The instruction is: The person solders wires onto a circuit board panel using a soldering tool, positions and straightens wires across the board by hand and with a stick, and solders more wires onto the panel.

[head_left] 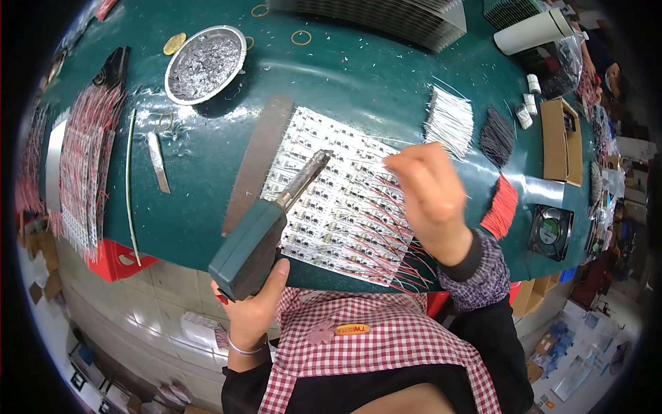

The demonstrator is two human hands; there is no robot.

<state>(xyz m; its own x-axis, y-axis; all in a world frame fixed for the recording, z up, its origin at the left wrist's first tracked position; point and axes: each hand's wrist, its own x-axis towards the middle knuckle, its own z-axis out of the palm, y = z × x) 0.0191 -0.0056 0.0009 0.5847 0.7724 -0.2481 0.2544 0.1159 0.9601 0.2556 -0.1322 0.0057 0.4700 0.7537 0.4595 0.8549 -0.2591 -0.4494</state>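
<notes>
My left hand [256, 303] is closed round a dark green soldering gun [248, 245], whose metal tip hangs over a white panel of small circuit boards [314, 207]. Red, black and white wires stick out from the right part of the panel. Above the panel's upper right edge, my right hand [431, 196] is closed in a pinch, with a thin white wire [386, 141] at its fingertips. A brown strip [258, 155] lies along the panel's left side. Beyond my right hand are bundles of white wires [449, 124], black wires [497, 138] and red wires [501, 208].
A bowl of silvery scraps [207, 65] stands at the far left. Stacked wired boards [83, 169] and a thin rod [131, 193] lie left. At right are a cardboard box [574, 148], a black fan [552, 232] and a white bottle [531, 33]. Metal racks [386, 17] stand behind.
</notes>
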